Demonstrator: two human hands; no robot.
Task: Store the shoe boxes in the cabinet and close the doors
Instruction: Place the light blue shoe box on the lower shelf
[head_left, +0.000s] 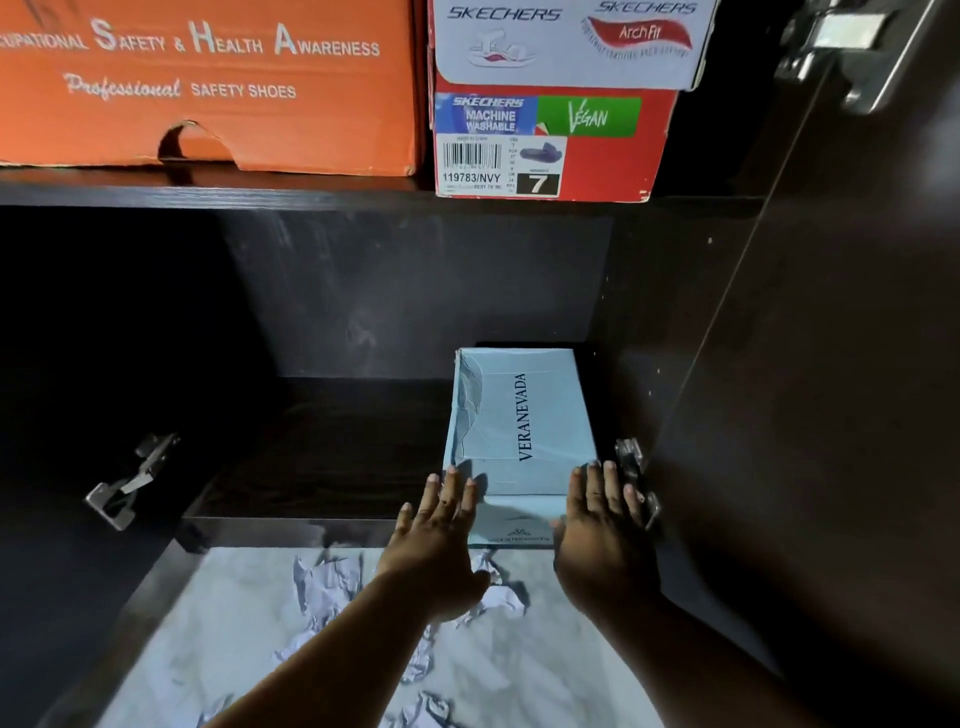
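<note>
A light blue shoe box (519, 415) marked VERANEVADA lies flat on the lower cabinet shelf (322, 457), against the right wall. My left hand (441, 535) rests with straight fingers at the box's near left corner. My right hand (597, 525) lies with straight fingers at its near right corner. On the upper shelf (208, 195) stand an orange safety-shoe box (208, 83) and a red Skechers box (597, 145) with a white Skechers box (571, 41) stacked on it.
The right cabinet door (831, 364) stands open, its hinges (636, 478) close beside my right hand. A left hinge (130, 483) sticks out at the left side. The marble-patterned floor (363, 649) lies below the shelf. The lower shelf's left part is dark.
</note>
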